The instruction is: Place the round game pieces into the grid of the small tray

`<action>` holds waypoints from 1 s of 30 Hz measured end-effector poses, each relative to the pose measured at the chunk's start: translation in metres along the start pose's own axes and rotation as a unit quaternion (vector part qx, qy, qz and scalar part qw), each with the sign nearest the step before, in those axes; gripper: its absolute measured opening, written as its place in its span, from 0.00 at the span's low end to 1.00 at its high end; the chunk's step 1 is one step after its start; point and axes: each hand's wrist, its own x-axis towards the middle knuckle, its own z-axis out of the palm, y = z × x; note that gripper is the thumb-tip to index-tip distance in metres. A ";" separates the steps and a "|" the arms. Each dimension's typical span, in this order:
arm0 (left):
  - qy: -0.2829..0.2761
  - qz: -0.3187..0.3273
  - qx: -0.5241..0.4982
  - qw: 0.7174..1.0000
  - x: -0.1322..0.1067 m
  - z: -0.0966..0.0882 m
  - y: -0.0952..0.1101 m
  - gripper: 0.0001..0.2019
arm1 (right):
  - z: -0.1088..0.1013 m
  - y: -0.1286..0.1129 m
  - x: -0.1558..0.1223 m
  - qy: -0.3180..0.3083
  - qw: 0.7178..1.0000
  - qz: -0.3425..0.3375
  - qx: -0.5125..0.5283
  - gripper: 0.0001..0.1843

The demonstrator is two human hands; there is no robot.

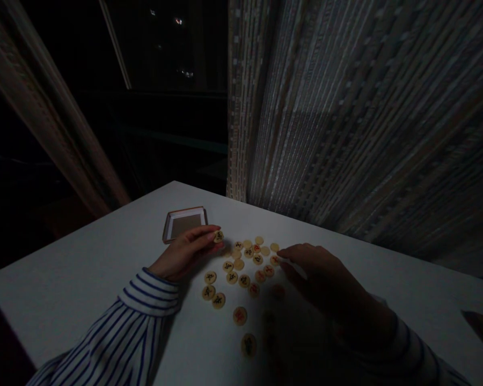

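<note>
Between the thumb and fingers of my left hand [189, 247] is a round Chinese chess piece [218, 236] with a black character on it. My right hand [320, 273] hovers at the right side of the scattered pieces, thumb and fingers apart; its fingertips are at a red-marked piece [275, 260], and whether they touch it I cannot tell. Several more pieces lie between the hands, some with black characters, some red, some blank side up. A red-marked piece [240, 316] and a black-marked piece [248, 346] lie nearer to me. My right arm's shadow dims others.
An open shallow box [165, 230] with a pale inside stands behind my left hand on the white table [104, 268]. A dark-edged object [481, 327] shows at the right edge. Striped curtains [326, 134] hang behind the table, beside a dark window [173, 48].
</note>
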 end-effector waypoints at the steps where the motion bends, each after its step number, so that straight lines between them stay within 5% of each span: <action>1: 0.012 -0.001 0.008 1.000 0.000 -0.004 -0.002 0.06 | 0.000 0.002 0.001 -0.004 1.000 0.001 -0.005 0.13; 11: 0.035 -0.055 0.029 0.997 0.006 -0.016 -0.012 0.08 | 0.006 0.004 0.023 -0.116 0.992 0.056 -0.014 0.14; 22: 0.019 -0.042 0.079 0.996 0.007 -0.023 -0.012 0.15 | 0.010 0.004 0.038 -0.131 0.990 0.040 -0.023 0.16; 26: 0.004 -0.003 0.176 0.984 0.008 -0.027 -0.012 0.17 | 0.011 0.004 0.038 -0.130 0.991 0.038 -0.019 0.16; 30: -0.008 0.074 0.337 0.939 0.011 -0.033 -0.016 0.18 | 0.011 0.005 0.036 -0.128 0.991 0.039 -0.020 0.16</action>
